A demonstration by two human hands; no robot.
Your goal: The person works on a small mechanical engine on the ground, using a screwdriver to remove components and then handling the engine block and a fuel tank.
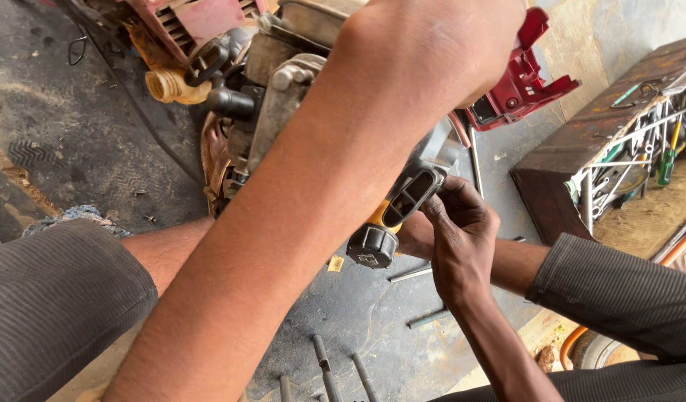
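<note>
Stained grey concrete floor [97, 149], daylit. Right of it, rusty open metal toolbox [574, 149] holding spanners; loose steel rods [324, 365] lying below-left of toolbox.

Soft, even daylight; faint shadows on the floor [97, 164]; near forearm [283, 223] slightly blurred.

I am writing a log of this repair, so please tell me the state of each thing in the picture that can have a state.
Left hand: resting on top of the engine, grip hidden.
Right hand: fingers pinched at the grey housing.
Small engine: partly taken apart, lying on the floor.
Black cap: screwed on.
Red cover: loose, tilted.
Toolbox: open, tools inside.
Yellow threaded neck: uncapped.
</note>
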